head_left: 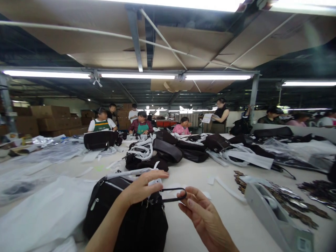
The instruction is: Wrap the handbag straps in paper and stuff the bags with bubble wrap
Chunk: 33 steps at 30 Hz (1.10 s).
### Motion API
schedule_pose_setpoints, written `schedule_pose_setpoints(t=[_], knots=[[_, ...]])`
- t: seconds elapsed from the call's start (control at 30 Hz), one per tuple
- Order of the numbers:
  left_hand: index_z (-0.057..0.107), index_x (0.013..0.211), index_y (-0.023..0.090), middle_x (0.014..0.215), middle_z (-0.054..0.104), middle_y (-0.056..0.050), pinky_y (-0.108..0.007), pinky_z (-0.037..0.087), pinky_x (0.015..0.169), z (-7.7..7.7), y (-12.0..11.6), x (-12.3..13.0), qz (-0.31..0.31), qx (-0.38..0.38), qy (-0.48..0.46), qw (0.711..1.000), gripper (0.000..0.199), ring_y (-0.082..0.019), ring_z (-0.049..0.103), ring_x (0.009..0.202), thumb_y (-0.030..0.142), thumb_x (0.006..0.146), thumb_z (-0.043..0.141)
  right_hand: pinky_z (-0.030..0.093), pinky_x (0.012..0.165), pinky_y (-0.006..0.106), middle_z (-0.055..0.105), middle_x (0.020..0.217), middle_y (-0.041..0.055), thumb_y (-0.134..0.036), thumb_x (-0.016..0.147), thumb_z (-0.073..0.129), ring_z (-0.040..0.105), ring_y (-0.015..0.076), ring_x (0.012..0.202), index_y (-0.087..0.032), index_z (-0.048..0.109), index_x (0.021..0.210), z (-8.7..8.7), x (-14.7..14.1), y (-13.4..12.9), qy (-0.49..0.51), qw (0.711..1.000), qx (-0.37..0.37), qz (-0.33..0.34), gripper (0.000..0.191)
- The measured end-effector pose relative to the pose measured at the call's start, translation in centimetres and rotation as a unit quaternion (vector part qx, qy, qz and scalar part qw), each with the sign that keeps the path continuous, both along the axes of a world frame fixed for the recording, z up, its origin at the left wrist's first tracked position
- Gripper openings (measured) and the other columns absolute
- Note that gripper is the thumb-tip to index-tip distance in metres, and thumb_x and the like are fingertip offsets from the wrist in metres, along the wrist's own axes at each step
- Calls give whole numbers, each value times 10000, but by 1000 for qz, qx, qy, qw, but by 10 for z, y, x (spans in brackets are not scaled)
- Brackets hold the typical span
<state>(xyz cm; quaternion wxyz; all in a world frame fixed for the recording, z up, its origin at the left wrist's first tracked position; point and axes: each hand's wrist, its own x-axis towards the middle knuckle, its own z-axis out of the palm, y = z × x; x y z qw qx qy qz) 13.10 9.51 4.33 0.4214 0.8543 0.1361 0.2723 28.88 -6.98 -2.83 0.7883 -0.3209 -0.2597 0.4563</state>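
A black handbag [143, 227] stands on the table right in front of me, with a silver zip pull at its left end. White wrapping [118, 174] covers its handle. Across the top of the bag lies my left hand [141, 187], its fingers stretched out towards the right. A thin black strap [170, 200] forms a loop that reaches out from metal hardware at the bag's right side. My right hand [201, 213] pinches the rounded end of this loop between thumb and fingers. My left palm and the bag part beneath it are hidden.
Several black bags [168, 150] with wrapped handles lie across the table's middle. A grey tape dispenser [273, 213] stands at right, beside a heap of brown tags [296, 210]. Clear plastic sheeting [44, 217] spreads at left. Several people sit or stand beyond the table.
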Motion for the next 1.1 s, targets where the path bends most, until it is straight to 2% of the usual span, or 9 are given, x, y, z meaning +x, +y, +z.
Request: schedule_pose_setpoints(t=[0.07, 0.13, 0.3, 0.43, 0.63, 0.77, 0.93, 1.1], knots=[[749, 1123, 310, 1219, 712, 0, -371, 373, 1092, 8, -4, -3, -74, 1, 108, 991, 469, -287, 583, 1212, 240, 661, 789, 533, 887, 354, 756, 992, 58, -286, 572, 942, 681, 188, 938, -215, 715, 953, 4, -2, -1, 32, 999, 15, 9, 449], [699, 1219, 312, 1191, 717, 5, -353, 403, 1042, 8, -3, -4, -112, 2, 174, 978, 581, -282, 597, 1166, 239, 650, 785, 537, 893, 367, 759, 994, 67, -263, 573, 943, 691, 192, 944, -210, 710, 950, 6, -3, -3, 47, 999, 21, 15, 446], [708, 1211, 267, 1149, 697, -27, -311, 412, 988, -8, 4, -2, -141, 19, 155, 978, 507, -260, 598, 1095, 267, 704, 712, 529, 928, 376, 763, 1005, 76, -262, 575, 944, 699, 198, 972, -200, 707, 923, 4, 0, -7, 44, 999, 28, 2, 426], [734, 1149, 240, 1094, 700, -29, -274, 418, 914, -18, -1, -1, -117, 35, 124, 985, 429, -238, 607, 1019, 224, 727, 664, 500, 980, 391, 759, 1027, 78, -273, 599, 934, 687, 199, 1015, -198, 704, 931, -1, 4, -6, 27, 999, 27, -17, 411], [770, 851, 187, 777, 681, 3, -246, 383, 741, -37, -16, 8, -58, 45, 75, 994, 253, -175, 591, 789, 135, 734, 552, 485, 1000, 402, 747, 1060, 79, -325, 644, 909, 656, 211, 1047, -204, 725, 971, -9, 8, 6, -34, 999, 21, -34, 394], [766, 812, 158, 756, 687, -14, -255, 381, 724, -49, -18, 11, -9, -1, 51, 999, 229, -176, 582, 766, 199, 743, 552, 503, 970, 400, 741, 1025, 71, -362, 627, 913, 640, 220, 1034, -211, 742, 959, -11, 6, 9, -70, 997, 7, -44, 403], [770, 837, 150, 650, 620, 20, -244, 350, 630, -54, -13, 11, -11, -77, 63, 995, 257, -140, 493, 645, 232, 670, 592, 513, 950, 381, 733, 983, 59, -386, 597, 919, 633, 221, 1002, -219, 749, 943, -12, 1, 8, -108, 991, -4, -75, 420], [734, 738, 140, 620, 599, 18, -253, 339, 634, -58, -13, 17, 19, -94, 55, 994, 191, -140, 476, 636, 255, 665, 600, 529, 907, 378, 727, 956, 66, -365, 694, 845, 653, 230, 948, -202, 732, 980, -20, 6, 14, -221, 968, -30, -119, 348]])
